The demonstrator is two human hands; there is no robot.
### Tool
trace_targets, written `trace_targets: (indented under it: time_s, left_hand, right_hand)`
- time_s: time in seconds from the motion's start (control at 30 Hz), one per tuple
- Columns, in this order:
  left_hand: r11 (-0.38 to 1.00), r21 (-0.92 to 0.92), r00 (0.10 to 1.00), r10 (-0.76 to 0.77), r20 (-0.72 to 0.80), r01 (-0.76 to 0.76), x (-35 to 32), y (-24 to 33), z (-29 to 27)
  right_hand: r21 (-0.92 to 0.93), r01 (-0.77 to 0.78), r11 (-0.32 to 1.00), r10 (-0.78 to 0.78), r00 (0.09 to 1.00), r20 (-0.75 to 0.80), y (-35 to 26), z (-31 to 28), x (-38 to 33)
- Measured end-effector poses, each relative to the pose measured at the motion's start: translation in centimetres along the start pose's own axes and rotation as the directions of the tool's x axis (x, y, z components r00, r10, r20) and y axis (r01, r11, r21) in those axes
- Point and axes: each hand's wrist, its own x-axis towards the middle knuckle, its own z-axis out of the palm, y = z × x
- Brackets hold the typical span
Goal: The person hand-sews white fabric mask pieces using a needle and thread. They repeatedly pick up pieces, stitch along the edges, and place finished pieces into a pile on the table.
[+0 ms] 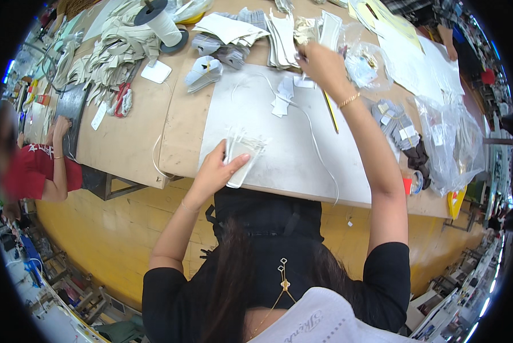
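My left hand [212, 173], near the table's front edge, is closed around a small stack of off-white fabric pieces [244, 159], with the thumb on top and loose threads at the far end. Stretched out to the far side, my right hand [325, 67] has its fingers bent together beside a pile of long off-white fabric pieces [281, 41]. What its fingertips hold, if anything, is too small to make out. Small white paper slips [282, 98] lie below that hand, on a large white sheet [239, 108]. A white cord [313, 134] curves across the sheet.
A yellow-and-black pencil [331, 111] lies right of the cord. Grey bundles [204, 73] and a spool of white thread [164, 28] stand at far left, near red-handled scissors [121, 102]. Plastic bags [450, 143] cover the right end. A person in red [39, 171] works at left.
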Motion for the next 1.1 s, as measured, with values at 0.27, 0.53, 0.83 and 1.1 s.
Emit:
trace_targets:
  time_s: [0.27, 0.53, 0.83, 1.1]
  left_hand:
    - [0.353, 0.923, 0.916, 0.401, -0.001, -0.153, 0.1, -2.3, 1.2]
    - [0.577, 0.791, 0.944, 0.329, 0.001, -0.203, 0.2, -2.8, -0.8]
    - [0.999, 0.043, 0.999, 0.034, -0.040, -0.033, 1.1, -3.4, -1.6]
    - [0.509, -0.810, 0.925, 0.065, 0.374, 0.292, 0.6, -1.7, 0.4]
  right_hand:
    - [-0.467, 0.265, 0.843, -0.170, 0.957, 0.237, 0.4, 7.7, -3.0]
    - [-0.495, 0.267, 0.827, -0.205, 0.963, 0.177, -0.2, 8.3, -1.5]
    - [0.069, 0.044, 0.997, -0.043, 0.999, -0.003, -2.8, 1.5, -3.0]
    - [0.720, -0.597, 0.353, -0.036, 0.761, 0.648, -7.9, -3.2, -8.9]
